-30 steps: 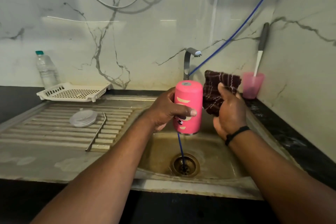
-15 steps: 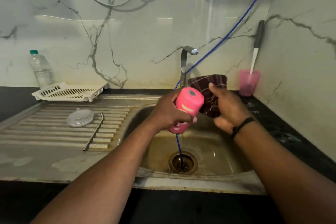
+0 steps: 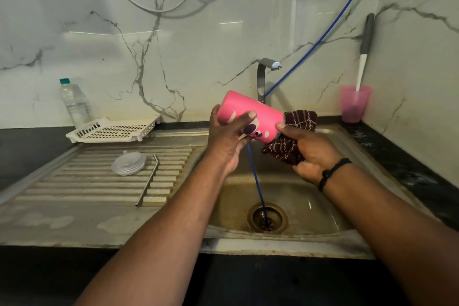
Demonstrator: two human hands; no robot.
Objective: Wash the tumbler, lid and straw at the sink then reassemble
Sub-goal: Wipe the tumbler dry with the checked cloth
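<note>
My left hand [image 3: 227, 140] grips the pink tumbler [image 3: 258, 113] above the sink basin [image 3: 298, 196]. The tumbler lies tilted, its base up to the left and its open end down to the right. At that open end my right hand [image 3: 314, 154] holds a dark maroon checked cloth [image 3: 289, 145], thumb on the tumbler's rim. The clear lid [image 3: 128, 163] lies on the ribbed drainboard [image 3: 74, 181]. Beside it on the right lies the bent metal straw [image 3: 148, 179].
A steel tap [image 3: 263, 77] rises behind the tumbler. A blue hose [image 3: 257, 181] runs from the wall into the drain [image 3: 267, 217]. A white tray [image 3: 114, 129] and water bottle [image 3: 74, 102] stand at back left. A pink cup [image 3: 354, 103] with a knife stands at back right.
The tumbler has gone from upside down and upright to tilted on its side. My right hand has brought the cloth from beside the tumbler down to its open end.
</note>
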